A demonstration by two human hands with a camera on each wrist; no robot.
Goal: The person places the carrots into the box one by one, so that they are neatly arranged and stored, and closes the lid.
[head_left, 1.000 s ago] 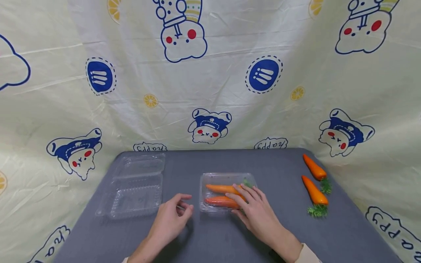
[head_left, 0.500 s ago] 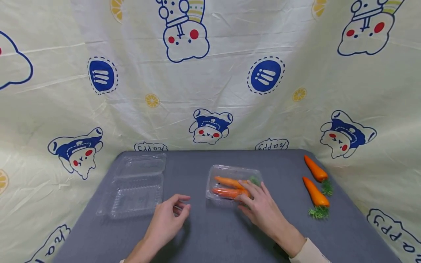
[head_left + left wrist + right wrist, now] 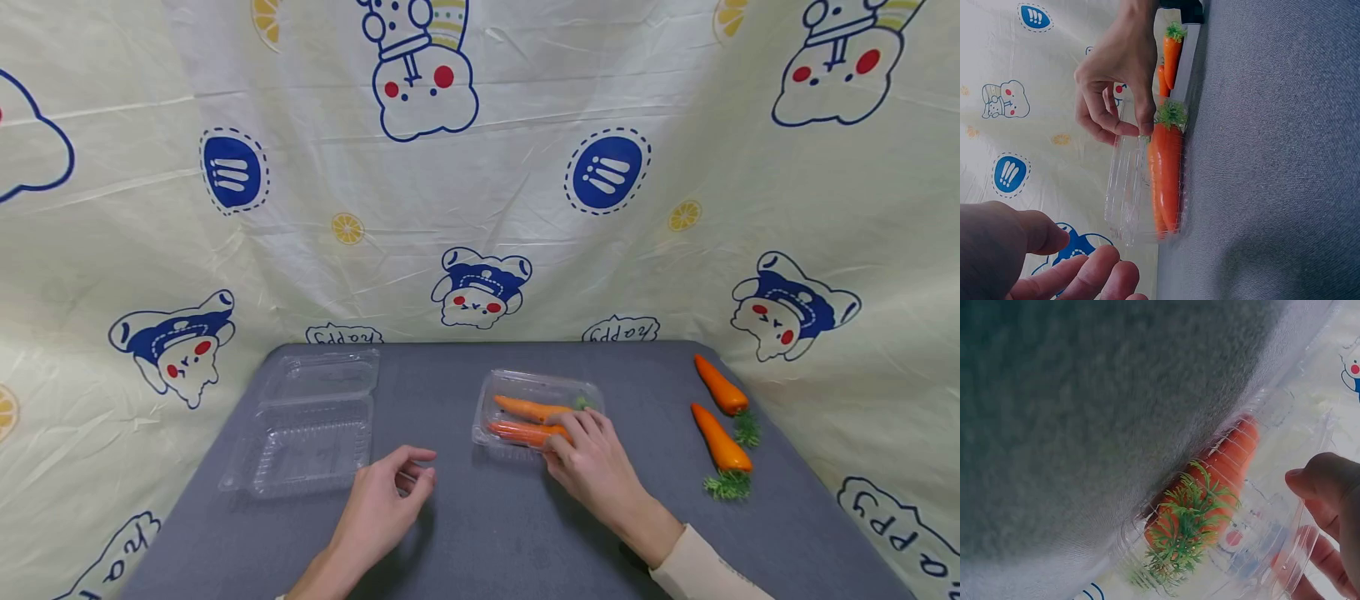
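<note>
A clear plastic clamshell box (image 3: 487,408) sits at the middle of the table with two orange carrots (image 3: 521,432) with green tops inside. My right hand (image 3: 596,467) is at its front right edge. There its thumb and fingers pinch the clear plastic rim, as the left wrist view shows; the fingers of that same right hand (image 3: 1119,81) are above the carrots. In the right wrist view, carrot greens (image 3: 1191,519) press near the clear wall. My left hand (image 3: 386,504) hovers left of the box, fingers loosely bent, holding nothing.
A second clear clamshell box (image 3: 311,450) lies unfolded at the left of the grey table (image 3: 480,542). Two more carrots (image 3: 720,437) with green tops lie at the right edge. A printed curtain (image 3: 525,275) hangs behind the table.
The box with the carrots has shifted right and away from me, turned slightly. My right hand has gone from lying spread over it to pinching its edge. My left hand has barely moved.
</note>
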